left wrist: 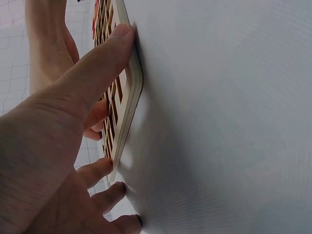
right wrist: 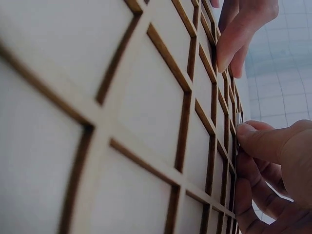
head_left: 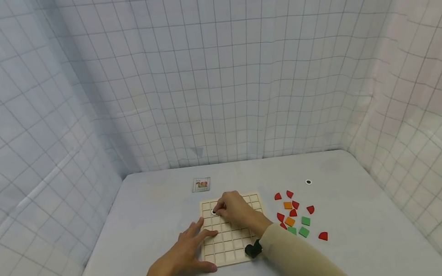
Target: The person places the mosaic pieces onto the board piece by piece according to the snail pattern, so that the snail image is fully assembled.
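Note:
A pale wooden grid board (head_left: 229,246) with square recesses lies on the table. Over its far left part, my right hand (head_left: 236,210) pinches a small white piece with a black spot (head_left: 213,212) between thumb and fingertips, down at a recess. In the right wrist view the pinching fingers (right wrist: 263,141) hide most of that piece. My left hand (head_left: 186,248) rests along the board's left side with fingers spread. Its thumb (left wrist: 105,56) lies on the near left corner, and another finger reaches over the grid.
Right of the board lie several red quarter-round pieces (head_left: 323,236), orange squares (head_left: 290,221) and green squares (head_left: 304,232). Another white piece with a black spot (head_left: 308,182) lies farther back. A small picture card (head_left: 201,184) sits behind the board. Grid-patterned white curtains (head_left: 219,87) surround the table.

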Tool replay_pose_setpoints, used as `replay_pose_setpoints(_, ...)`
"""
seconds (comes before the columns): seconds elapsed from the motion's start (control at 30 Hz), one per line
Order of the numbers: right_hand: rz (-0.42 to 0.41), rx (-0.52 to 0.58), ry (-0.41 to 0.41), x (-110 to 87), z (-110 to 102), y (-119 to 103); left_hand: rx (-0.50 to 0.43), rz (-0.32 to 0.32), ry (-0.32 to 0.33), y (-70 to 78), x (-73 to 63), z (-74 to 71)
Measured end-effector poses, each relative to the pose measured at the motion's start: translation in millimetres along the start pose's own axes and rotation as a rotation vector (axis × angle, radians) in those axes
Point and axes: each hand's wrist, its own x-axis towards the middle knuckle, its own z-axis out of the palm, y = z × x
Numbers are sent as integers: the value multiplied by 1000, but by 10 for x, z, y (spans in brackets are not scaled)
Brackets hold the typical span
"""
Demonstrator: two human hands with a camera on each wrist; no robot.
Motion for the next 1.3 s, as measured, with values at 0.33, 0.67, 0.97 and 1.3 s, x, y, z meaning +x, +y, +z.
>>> replay_pose_setpoints(0.33,-39,-29,-49,-25,-102,-12,11,-19,-2,35,3,-5)
replay_pose_setpoints(0.67,-68,-14,0,-98,-287,-28,15,-38,1,42,40,-12)
replay_pose_setpoints(0.97,-64,-27,115,-343,-528,164,24,-40,18,41,58,-10)
replay_pose_setpoints(1.3,48,-70,244,-652,-893,516,-5,-26,8,9,25,5)
